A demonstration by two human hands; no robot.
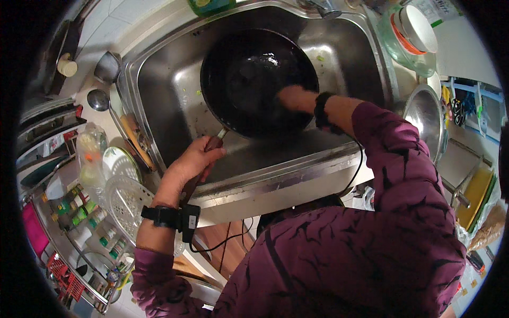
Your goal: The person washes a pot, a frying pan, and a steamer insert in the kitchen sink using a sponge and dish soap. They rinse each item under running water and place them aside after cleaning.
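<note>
A large dark wok (254,83) with a wet, shiny inside is tilted in a stainless steel sink (175,83). My left hand (201,157) grips its brown handle at the sink's front edge. Inside the wok, against its right part, is my right hand (296,99), blurred and with its fingers hidden from sight; whether it holds anything cannot be told. Small green scraps lie on the sink's bottom on both sides of the wok. Each wrist wears a black strap.
Left of the sink lie a metal ladle (98,99), a spatula (107,67) and a white perforated colander (127,202). To the right are stacked bowls (417,30) and a large metal bowl (425,119). A green container (212,6) stands behind the sink.
</note>
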